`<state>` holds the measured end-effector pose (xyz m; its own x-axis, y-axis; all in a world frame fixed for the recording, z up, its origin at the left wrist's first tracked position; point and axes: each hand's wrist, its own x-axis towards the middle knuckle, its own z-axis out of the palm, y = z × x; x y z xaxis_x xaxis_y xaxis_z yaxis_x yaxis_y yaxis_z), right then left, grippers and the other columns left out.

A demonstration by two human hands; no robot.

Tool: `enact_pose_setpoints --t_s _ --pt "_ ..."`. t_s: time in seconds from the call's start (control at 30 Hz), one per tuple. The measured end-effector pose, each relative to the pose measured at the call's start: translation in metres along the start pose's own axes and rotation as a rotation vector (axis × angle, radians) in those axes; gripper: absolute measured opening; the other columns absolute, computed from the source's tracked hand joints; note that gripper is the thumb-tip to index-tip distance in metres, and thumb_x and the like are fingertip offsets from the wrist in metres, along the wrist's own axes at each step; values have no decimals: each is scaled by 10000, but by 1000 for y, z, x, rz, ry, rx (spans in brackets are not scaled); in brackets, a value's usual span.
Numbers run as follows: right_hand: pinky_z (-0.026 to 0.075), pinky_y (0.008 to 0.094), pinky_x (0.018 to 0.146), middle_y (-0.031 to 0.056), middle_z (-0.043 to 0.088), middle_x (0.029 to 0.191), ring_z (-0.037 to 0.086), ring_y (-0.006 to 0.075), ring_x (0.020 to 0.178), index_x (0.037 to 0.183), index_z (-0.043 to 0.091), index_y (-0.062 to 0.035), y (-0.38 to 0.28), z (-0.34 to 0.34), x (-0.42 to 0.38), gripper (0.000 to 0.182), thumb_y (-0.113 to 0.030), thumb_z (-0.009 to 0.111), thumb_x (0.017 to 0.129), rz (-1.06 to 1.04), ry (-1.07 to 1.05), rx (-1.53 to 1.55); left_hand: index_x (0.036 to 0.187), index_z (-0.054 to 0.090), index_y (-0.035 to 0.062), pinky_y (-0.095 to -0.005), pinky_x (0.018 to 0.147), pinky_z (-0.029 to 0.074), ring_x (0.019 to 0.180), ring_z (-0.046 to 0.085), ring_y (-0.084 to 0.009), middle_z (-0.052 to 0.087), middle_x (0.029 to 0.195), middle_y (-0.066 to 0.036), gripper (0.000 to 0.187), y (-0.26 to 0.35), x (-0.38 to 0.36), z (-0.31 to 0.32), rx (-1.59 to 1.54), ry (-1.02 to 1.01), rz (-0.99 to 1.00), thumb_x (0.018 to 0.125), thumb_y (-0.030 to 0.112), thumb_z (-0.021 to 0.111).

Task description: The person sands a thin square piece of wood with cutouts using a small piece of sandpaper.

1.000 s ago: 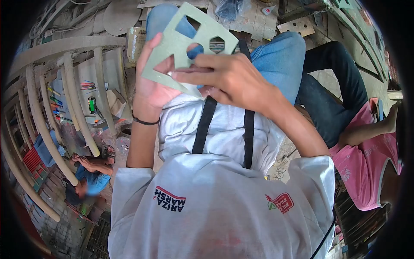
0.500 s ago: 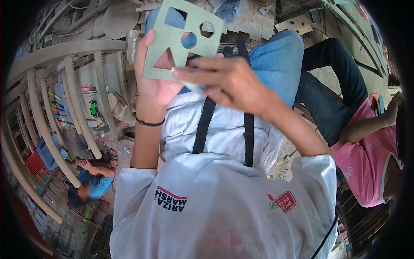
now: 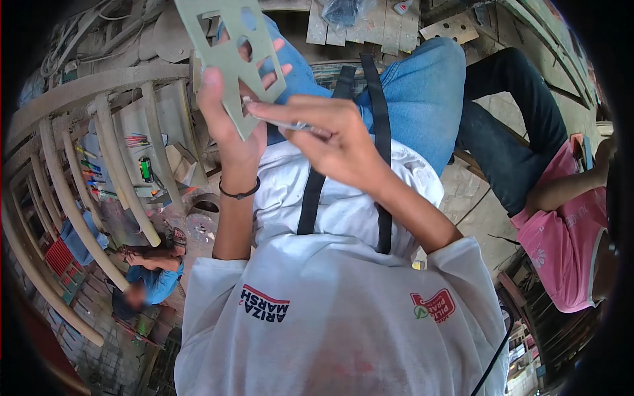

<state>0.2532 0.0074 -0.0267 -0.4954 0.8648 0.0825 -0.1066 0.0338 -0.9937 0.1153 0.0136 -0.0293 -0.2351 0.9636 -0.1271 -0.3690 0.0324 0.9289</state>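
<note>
A flat pale grey-green board [image 3: 223, 58] with several cut-out shapes, among them a round hole and a triangle, is held up and tilted in front of me. My left hand [image 3: 231, 138] grips it from behind and along its left edge, thumb at that edge, fingertips showing beyond the far side and through openings. My right hand [image 3: 340, 135] pinches a thin, pale grey-white piece [image 3: 297, 125], whose kind I cannot make out. Its index fingertip reaches the triangular opening near the board's lower corner.
Left of me stands a curved wooden railing [image 3: 105, 138] with slats. Behind it are a green can [image 3: 145, 169] and a seated person in a blue shirt [image 3: 155, 284]. To the right sits a person in a pink shirt [image 3: 561, 231]. Wooden pieces [image 3: 370, 30] lie ahead.
The board has moved up and left and turned more edge-on. My right hand has shifted slightly left and down, its fingertip staying by the triangular cut-out.
</note>
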Motion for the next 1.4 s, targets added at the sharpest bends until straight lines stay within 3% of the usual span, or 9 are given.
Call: enact_pose_setpoints --t_s 0.53,0.6,0.67,0.73,0.77,0.8,0.9,1.03,1.4 --pt "406 287 518 140 601 723 504 172 530 1069 706 -41 -10 4 4 400 57 511 734 80 22 2 1483 139 -21 -591 986 412 1267 411 -485 321 1447 -285 904 -4 5 -8 231 -21 354 873 575 442" --pt "414 287 526 149 604 737 516 177 541 1049 702 -11 -16 8 1 382 62 506 728 120 25 6 1463 186 -72 -471 969 452 1276 440 -376 322 1456 -214 995 -5 4 -9 92 -11 324 821 586 565" --pt "419 280 527 122 637 760 525 148 558 1071 684 11 -18 15 -3 350 40 512 769 79 14 -8 1466 179 -70 -474 975 445 1279 437 -374 326 1454 -214 1012 -3 1 -8 91 -8 312 812 597 569" --pt "418 254 524 74 651 766 532 106 590 1125 651 31 -21 18 7 329 -7 527 822 255 92 460 1468 173 -68 -477 982 438 1281 433 -373 330 1451 -214 1030 -2 4 -6 85 -12 322 803 608 573" --pt "397 235 489 36 617 740 512 79 560 1098 636 49 -31 4 6 273 -66 536 872 485 22 504 1469 171 -69 -481 985 433 1280 433 -379 329 1453 -218 1035 -2 4 -5 93 8 346 800 611 574" --pt "397 235 489 36 617 740 512 79 560 1098 636 49 -37 5 5 273 -66 536 872 487 20 510 1470 170 -69 -484 989 429 1279 433 -386 327 1454 -221 1040 -1 3 -6 104 27 364 798 614 574" --pt "215 222 380 54 526 648 334 42 442 846 575 21 -54 11 0 120 -82 542 895 769 79 731 1464 179 -76 -491 985 429 1279 429 -400 315 1461 -233 1059 -2 5 -12 180 28 446 785 629 581" --pt "199 221 381 57 524 671 293 34 449 841 560 25 -61 11 2 133 -93 540 902 824 90 956 1455 193 -87 -488 970 441 1278 429 -409 306 1466 -244 1057 -5 4 -9 210 52 501 799 653 567" --pt "230 218 403 54 530 690 316 38 473 834 563 21 -51 15 4 130 -86 535 901 756 88 829 1417 293 -105 -478 937 474 1242 487 -386 365 1449 -221 1010 -13 3 -18 397 29 605 838 696 505"
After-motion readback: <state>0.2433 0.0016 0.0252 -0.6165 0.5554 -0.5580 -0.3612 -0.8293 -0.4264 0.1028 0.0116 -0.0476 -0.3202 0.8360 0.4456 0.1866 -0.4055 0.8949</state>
